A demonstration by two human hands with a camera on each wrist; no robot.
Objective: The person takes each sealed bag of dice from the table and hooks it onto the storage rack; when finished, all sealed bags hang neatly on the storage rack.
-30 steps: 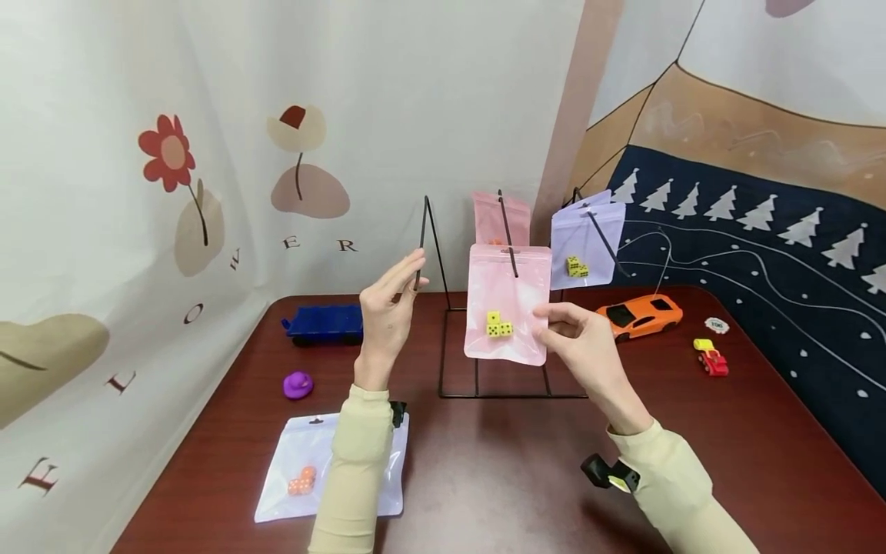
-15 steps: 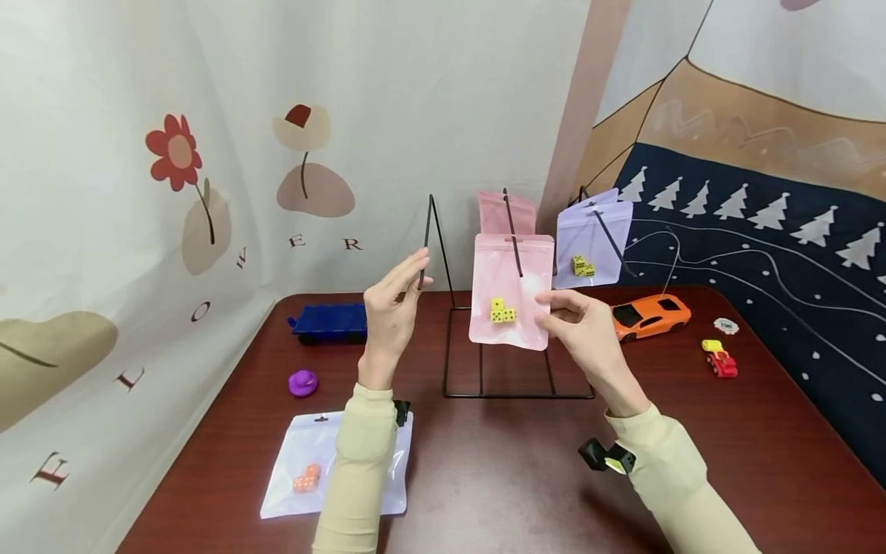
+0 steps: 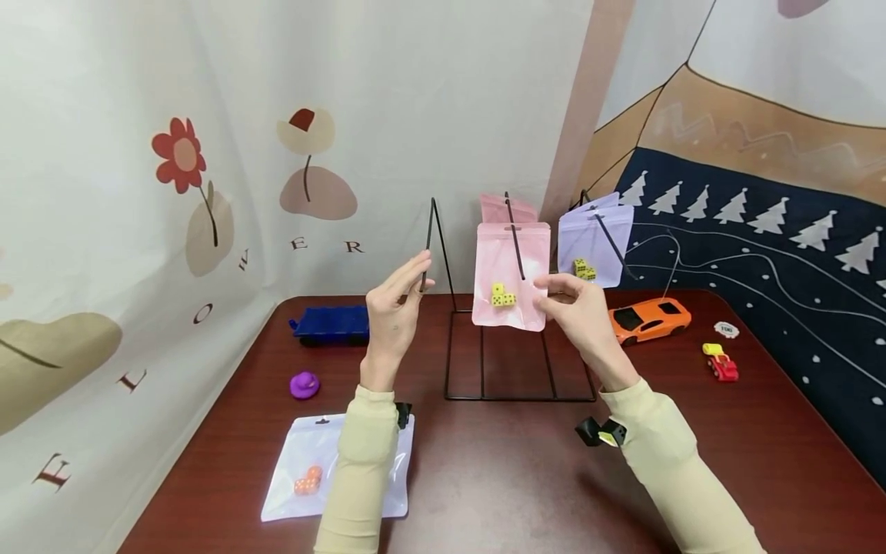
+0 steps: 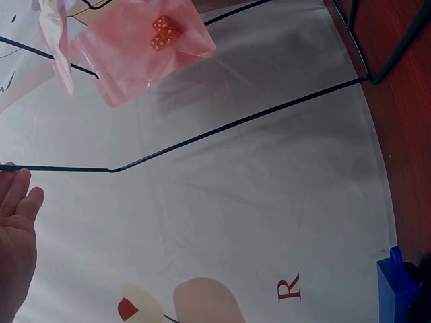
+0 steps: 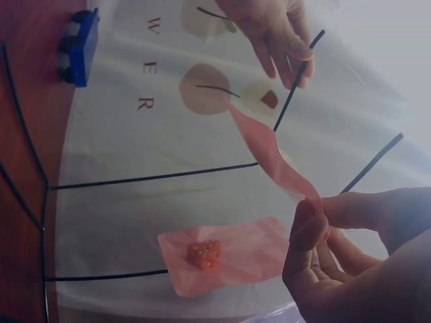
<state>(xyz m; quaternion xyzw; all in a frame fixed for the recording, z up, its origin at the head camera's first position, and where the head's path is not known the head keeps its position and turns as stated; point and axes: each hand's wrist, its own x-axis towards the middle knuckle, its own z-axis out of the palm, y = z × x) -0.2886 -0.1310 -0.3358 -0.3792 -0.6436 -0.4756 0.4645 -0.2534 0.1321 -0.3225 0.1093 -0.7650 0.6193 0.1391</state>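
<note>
My right hand [image 3: 576,312] pinches the right edge of a pink zip bag [image 3: 512,258] between thumb and fingers. Yellow dice [image 3: 501,296] lie in the bag's lower part. The middle prong of a black wire display rack [image 3: 517,400] runs through or across the top of this bag; the exact fit at its hang hole cannot be told. Behind it hangs another pink bag [image 4: 145,50] with orange dice [image 4: 163,33]. My left hand [image 3: 392,319] holds the rack's left prong [image 5: 289,101] near its front end, thumb and fingertips against the rod.
Lavender bags [image 3: 597,245], the front one with yellow dice, hang on the right prong. A lavender bag [image 3: 360,462] with orange dice lies below my left forearm. Around stand a blue toy wagon [image 3: 328,325], purple duck [image 3: 304,385], orange car [image 3: 651,319] and small red toy vehicle [image 3: 723,367].
My right hand has moved up with the front pink bag, lifting it higher and farther back along the middle prong. My left hand keeps its place at the left prong.
</note>
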